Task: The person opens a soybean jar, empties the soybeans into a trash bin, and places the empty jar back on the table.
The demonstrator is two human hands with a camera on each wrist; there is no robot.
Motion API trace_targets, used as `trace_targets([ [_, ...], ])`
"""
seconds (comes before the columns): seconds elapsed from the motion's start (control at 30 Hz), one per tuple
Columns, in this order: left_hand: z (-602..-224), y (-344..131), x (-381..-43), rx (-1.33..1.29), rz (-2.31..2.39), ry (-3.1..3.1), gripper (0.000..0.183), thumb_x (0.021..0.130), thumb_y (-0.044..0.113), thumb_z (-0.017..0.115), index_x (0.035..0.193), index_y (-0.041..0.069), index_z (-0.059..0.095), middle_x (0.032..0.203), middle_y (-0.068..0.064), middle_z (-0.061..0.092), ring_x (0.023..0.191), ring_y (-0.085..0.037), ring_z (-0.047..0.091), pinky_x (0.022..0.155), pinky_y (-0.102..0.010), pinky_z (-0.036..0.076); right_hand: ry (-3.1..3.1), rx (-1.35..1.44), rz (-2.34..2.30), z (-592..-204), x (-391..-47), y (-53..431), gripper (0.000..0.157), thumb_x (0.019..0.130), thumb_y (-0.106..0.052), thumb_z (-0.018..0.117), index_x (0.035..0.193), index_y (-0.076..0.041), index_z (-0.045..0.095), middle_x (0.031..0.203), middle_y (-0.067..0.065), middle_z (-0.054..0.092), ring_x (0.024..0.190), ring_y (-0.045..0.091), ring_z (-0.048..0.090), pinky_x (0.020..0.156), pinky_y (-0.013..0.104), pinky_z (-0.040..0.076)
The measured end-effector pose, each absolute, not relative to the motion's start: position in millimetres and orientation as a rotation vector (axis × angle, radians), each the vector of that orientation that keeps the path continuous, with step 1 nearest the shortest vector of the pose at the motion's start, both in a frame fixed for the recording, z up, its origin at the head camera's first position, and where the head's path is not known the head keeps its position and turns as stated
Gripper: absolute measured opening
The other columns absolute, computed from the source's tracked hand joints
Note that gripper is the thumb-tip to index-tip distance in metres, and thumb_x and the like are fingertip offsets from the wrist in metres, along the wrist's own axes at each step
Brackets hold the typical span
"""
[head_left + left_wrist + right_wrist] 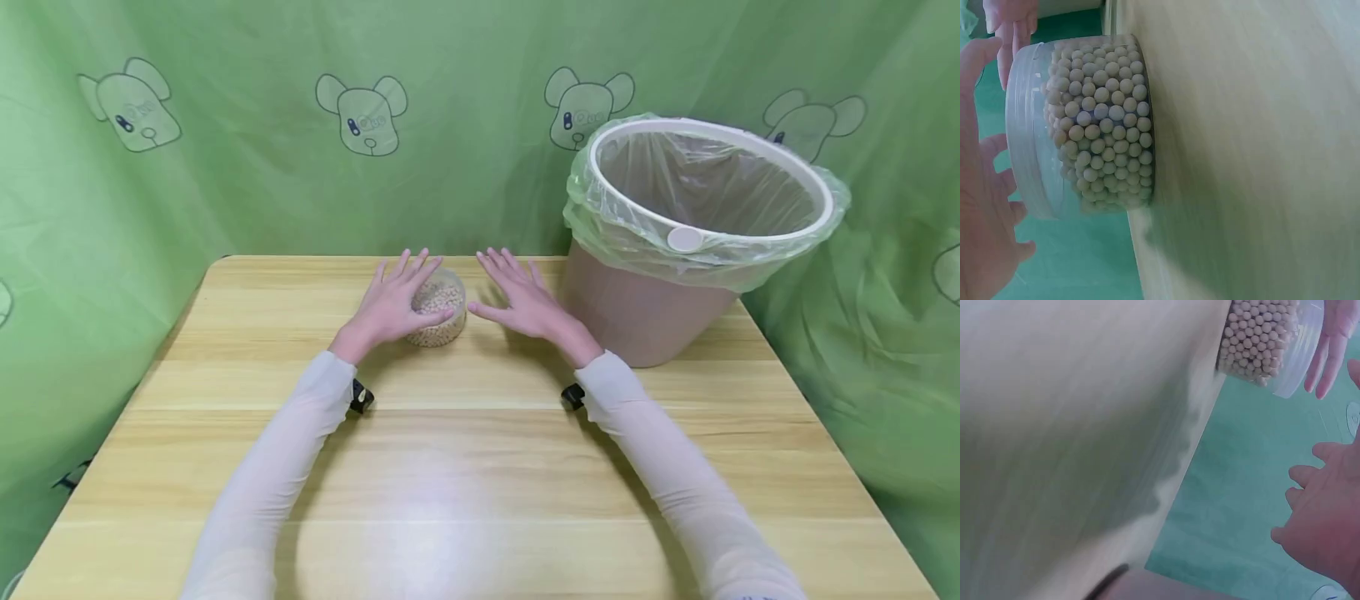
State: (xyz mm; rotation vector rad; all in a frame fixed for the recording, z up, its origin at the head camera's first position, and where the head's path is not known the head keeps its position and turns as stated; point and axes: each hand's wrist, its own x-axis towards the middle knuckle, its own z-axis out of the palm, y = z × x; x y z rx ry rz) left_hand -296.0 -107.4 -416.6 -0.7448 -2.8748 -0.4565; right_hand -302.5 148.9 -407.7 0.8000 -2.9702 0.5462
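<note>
Soybean tub (438, 312) sits full mid-table, ungrasped; left hand (390, 304) touches it, right hand (525, 300) just right, fingers spread.

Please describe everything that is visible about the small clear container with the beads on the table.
The clear container is a small round tub of see-through plastic, open at the top as far as can be seen. Small round beige beads fill its lower part; the upper band is empty and faintly ridged. It stands upright on the wooden table, near the far edge. The left hand reaches over it with straight fingers; whether it touches is unclear. The right hand hovers beside it, apart.
</note>
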Motion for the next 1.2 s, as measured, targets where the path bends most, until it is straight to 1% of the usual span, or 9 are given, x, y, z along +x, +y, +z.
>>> trace_targets([
  [0.13,-416,-110,-297,-0.745,-0.683,-2.856,0.097,0.075,0.076,0.051,0.149,0.039,0.000,0.158,0.000,0.004,0.145,-0.030,0.002,0.117,-0.051,-0.009,-2.957,0.776,0.840,-408,-304,148,0.086,0.084,-0.064,0.051,0.146,-0.044,-0.004,0.156,-0.013,-0.002,0.145,0.018,-0.006,0.115,0.057,-0.006],
  [0.3,-417,-115,-298,-0.660,-1.191,-2.788,0.109,0.063,0.065,0.072,0.146,0.047,0.004,0.156,0.016,0.002,0.146,-0.026,0.002,0.114,-0.061,0.005,-2.884,0.719,1.487,-408,-308,149,0.083,0.081,-0.057,0.061,0.142,-0.054,0.005,0.155,-0.019,0.009,0.145,0.015,0.006,0.115,0.058,0.007],
  [0.43,-420,-121,-299,-0.563,-1.591,-2.721,0.115,0.059,0.051,0.083,0.141,0.056,0.003,0.155,0.019,0.003,0.145,-0.024,0.007,0.111,-0.065,0.014,-2.734,0.713,1.989,-411,-310,147,0.083,0.083,-0.044,0.066,0.146,-0.045,0.013,0.156,-0.012,0.016,0.144,0.016,0.014,0.117,0.051,0.013],
  [0.5,-422,-125,-299,-0.542,-1.759,-2.674,0.118,0.060,0.041,0.086,0.142,0.054,0.003,0.156,0.016,0.003,0.145,-0.021,0.007,0.112,-0.062,0.014,-2.664,0.723,2.167,-415,-311,144,0.084,0.084,-0.037,0.067,0.149,-0.039,0.013,0.157,-0.007,0.017,0.144,0.020,0.015,0.118,0.048,0.015],
  [0.63,-419,-134,-298,-0.571,-1.997,-2.592,0.123,0.063,0.020,0.086,0.149,0.038,0.000,0.159,0.005,-0.001,0.146,-0.019,0.002,0.117,-0.054,0.008,-2.543,0.726,2.423,-423,-313,137,0.085,0.085,-0.022,0.068,0.150,-0.031,0.013,0.158,0.003,0.016,0.144,0.029,0.014,0.118,0.046,0.016],
  [0.7,-419,-138,-297,-0.588,-2.086,-2.568,0.124,0.064,0.012,0.085,0.151,0.030,-0.002,0.159,-0.001,-0.001,0.146,-0.021,0.002,0.118,-0.051,0.007,-2.512,0.716,2.489,-428,-315,133,0.087,0.085,-0.015,0.068,0.151,-0.028,0.013,0.157,0.007,0.015,0.144,0.028,0.015,0.118,0.046,0.016],
  [0.77,-422,-142,-297,-0.591,-2.160,-2.552,0.124,0.064,0.008,0.084,0.151,0.028,-0.003,0.159,-0.007,0.001,0.146,-0.024,0.005,0.118,-0.049,0.008,-2.491,0.695,2.543,-432,-316,130,0.089,0.083,-0.008,0.069,0.151,-0.025,0.013,0.157,0.009,0.017,0.144,0.026,0.016,0.118,0.045,0.016],
  [1.1,-459,-154,-310,-0.615,-2.274,-2.543,0.127,0.059,0.003,0.086,0.149,0.038,0.003,0.156,-0.009,0.019,0.142,-0.027,0.022,0.118,-0.043,0.017,-2.570,0.614,2.546,-443,-316,124,0.095,0.077,0.004,0.070,0.151,-0.019,0.015,0.154,0.010,0.025,0.142,0.027,0.023,0.119,0.046,0.014],
  [1.2,-462,-156,-310,-0.625,-2.270,-2.552,0.128,0.057,0.003,0.086,0.150,0.035,0.004,0.156,-0.009,0.018,0.143,-0.025,0.021,0.118,-0.042,0.017,-2.602,0.600,2.519,-444,-318,123,0.094,0.076,0.005,0.071,0.151,-0.018,0.018,0.152,0.011,0.028,0.141,0.026,0.026,0.119,0.042,0.017],
])
